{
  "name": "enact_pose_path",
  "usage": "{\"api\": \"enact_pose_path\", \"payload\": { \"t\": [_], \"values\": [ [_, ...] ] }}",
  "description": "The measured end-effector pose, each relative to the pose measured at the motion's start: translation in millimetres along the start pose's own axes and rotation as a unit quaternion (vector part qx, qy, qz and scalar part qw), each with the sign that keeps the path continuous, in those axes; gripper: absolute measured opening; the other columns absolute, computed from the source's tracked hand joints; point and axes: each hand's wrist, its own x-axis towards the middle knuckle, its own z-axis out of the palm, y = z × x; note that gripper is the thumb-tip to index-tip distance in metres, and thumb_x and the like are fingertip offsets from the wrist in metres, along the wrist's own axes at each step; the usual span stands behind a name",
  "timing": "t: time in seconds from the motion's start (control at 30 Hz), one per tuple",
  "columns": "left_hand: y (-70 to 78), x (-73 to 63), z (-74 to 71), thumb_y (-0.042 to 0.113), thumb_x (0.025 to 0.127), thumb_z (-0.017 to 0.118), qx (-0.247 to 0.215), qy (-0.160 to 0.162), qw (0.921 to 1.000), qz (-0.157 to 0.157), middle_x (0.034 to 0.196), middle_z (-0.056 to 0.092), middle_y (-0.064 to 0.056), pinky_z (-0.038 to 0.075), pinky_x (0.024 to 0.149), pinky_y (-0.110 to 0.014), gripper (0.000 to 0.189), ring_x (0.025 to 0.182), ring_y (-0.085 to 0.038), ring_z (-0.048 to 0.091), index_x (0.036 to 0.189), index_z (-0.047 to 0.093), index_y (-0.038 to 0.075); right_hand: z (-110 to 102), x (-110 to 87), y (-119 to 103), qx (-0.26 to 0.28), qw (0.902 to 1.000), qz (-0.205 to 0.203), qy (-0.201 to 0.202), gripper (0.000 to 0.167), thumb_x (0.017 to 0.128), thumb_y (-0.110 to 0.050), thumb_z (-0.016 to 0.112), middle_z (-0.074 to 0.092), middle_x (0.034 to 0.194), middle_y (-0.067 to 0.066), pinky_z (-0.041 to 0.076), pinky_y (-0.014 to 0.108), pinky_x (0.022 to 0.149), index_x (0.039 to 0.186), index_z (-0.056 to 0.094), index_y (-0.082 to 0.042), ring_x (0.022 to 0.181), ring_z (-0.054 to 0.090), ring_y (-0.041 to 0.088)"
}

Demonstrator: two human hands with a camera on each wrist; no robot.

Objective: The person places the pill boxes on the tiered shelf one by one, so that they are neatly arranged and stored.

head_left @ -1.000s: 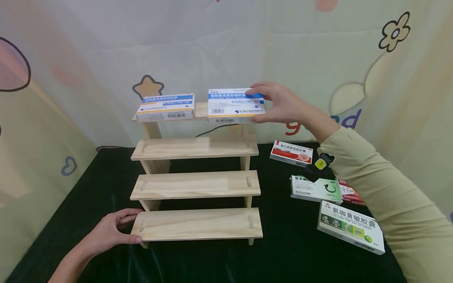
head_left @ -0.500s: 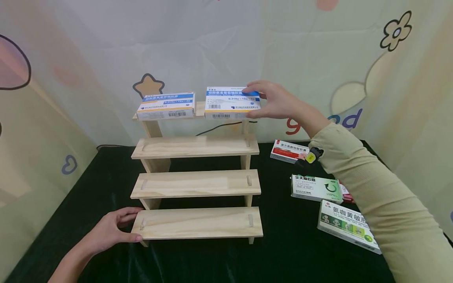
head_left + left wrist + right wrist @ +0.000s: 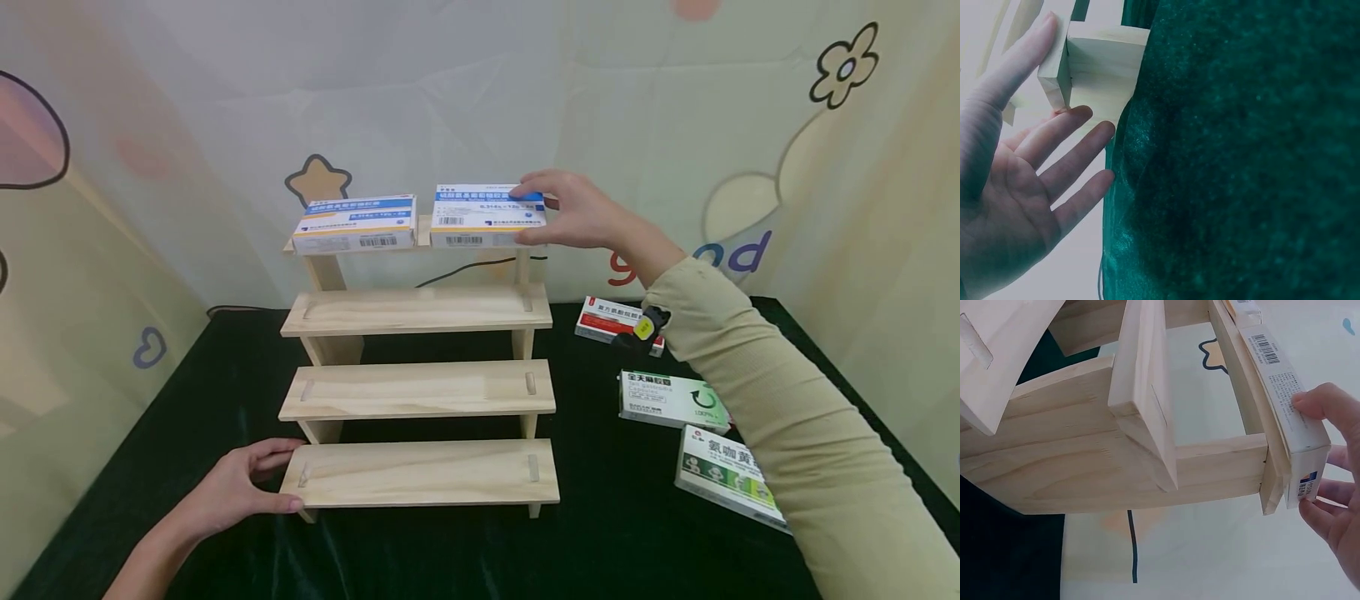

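Observation:
A tiered wooden display rack [image 3: 420, 392] stands on dark green cloth. My left hand [image 3: 236, 492] holds the left end of its lowest board, thumb at the front corner. In the left wrist view the other fingers of that left hand [image 3: 1035, 175] spread loosely beside the board end [image 3: 1057, 75]. On the top tier, my right hand [image 3: 573, 210] grips the right end of a white and blue medicine box [image 3: 480, 218]. The right wrist view shows the thumb on the box's [image 3: 1285, 394] barcode side, fingers at the opposite side. A matching medicine box [image 3: 356, 225] lies to its left on the tier.
Right of the rack lie a red and white medicine box [image 3: 606, 318], a green and white one [image 3: 667, 400] and a larger white and green one [image 3: 727, 475], partly under the right sleeve [image 3: 780, 392]. A patterned curtain [image 3: 450, 100] hangs behind.
My right hand has slid its medicine box left along the top tier, narrowing the gap to the matching box. The right forearm has shifted left too. My left hand has stayed on the lowest board.

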Motion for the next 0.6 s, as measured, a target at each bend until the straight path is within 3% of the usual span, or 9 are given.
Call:
{"api": "enact_pose_path", "payload": {
  "t": [0.6],
  "values": [
    [-1.0, -1.1, 0.6, 0.023, 0.075, 0.074, -0.006, -0.001, 1.0, 0.0, 0.126, 0.049, -0.025, 0.041, 0.088, -0.05, 0.069, 0.116, -0.039, 0.047, 0.128, 0.041, -0.006, 6.2, 4.8, 5.4, 0.03, 0.9995, 0.009, -0.001, 0.053, 0.079, -0.02, 0.067, 0.035, 0.139, 0.018, 0.032, 0.043, 0.101, 0.125, 0.052, 0.001, 0.125, 0.034, 0.03]
  ]
}}
